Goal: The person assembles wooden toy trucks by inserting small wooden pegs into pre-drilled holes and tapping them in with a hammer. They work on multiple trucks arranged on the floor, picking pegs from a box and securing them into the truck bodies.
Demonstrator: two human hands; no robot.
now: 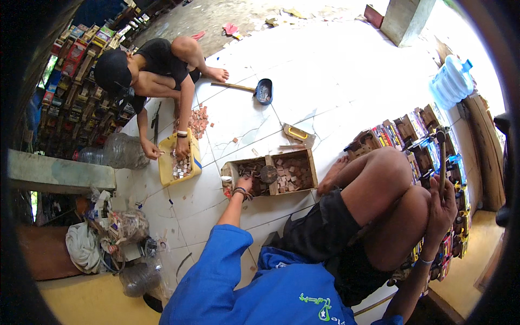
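My left hand (pixel 245 184) reaches down into the left compartment of a wooden box (pixel 295 190) on the tiled floor. Its fingertips are lost among small dark pieces, so I cannot see what they touch. Small reddish-brown square pieces (pixel 292 176) fill the right compartment. A dark round disc (pixel 268 174) sits at the divider. Beside my right knee, my right hand (pixel 443 208) is wrapped around the handle of a hammer (pixel 442 151), held upright with its head at the top.
Across from me a person in black (pixel 162 65) squats with both hands at a yellow container (pixel 190 174) of small pieces. Reddish pieces (pixel 199 122) lie beside it. Nearby are a blue scoop (pixel 264 92), a yellow-handled tool (pixel 297 133), a water jug (pixel 451 81) and stacked wooden toy-like items (pixel 428 146).
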